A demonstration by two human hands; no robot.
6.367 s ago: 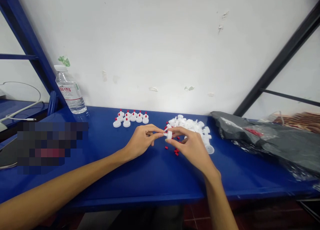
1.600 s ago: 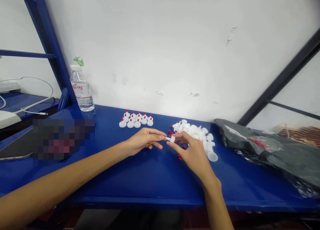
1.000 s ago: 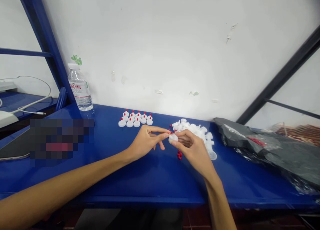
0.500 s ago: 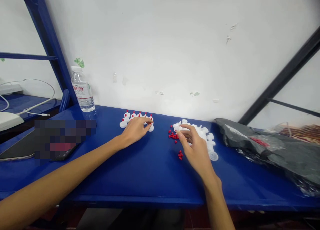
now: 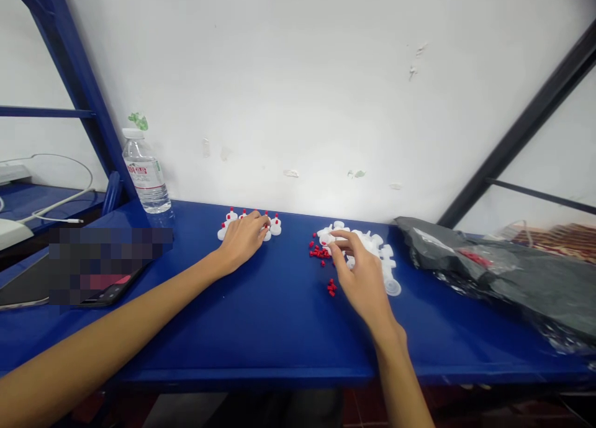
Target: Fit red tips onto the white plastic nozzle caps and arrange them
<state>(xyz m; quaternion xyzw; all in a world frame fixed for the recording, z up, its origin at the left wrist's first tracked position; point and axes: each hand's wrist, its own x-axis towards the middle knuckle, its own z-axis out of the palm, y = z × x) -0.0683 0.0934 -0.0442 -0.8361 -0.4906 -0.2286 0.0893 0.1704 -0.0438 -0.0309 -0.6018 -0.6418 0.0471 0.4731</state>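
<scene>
My left hand [image 5: 243, 240] is over a group of white plastic caps with red tips [image 5: 275, 225] at the back of the blue table. Its fingers are closed round one of these caps, which they partly hide. To the right, my right hand [image 5: 361, 269] hovers at a heap of white plastic caps [image 5: 386, 254], thumb and forefinger pinched on a white cap [image 5: 326, 238] at the heap's left edge. Small red tips [image 5: 319, 253] lie loose beside that heap, and a few more red tips [image 5: 331, 287] lie closer to me.
A water bottle [image 5: 147, 176] stands at the back left, against the wall. Dark flat objects, partly pixelated, including a phone [image 5: 109, 294], lie at the left. A grey plastic bag [image 5: 493, 279] covers the right side. Blue table surface [image 5: 279, 328] lies between my forearms.
My left hand has shifted slightly left along the red-tipped caps, uncovering the rightmost one. My right hand stays at the heap. The whole view has shifted a little.
</scene>
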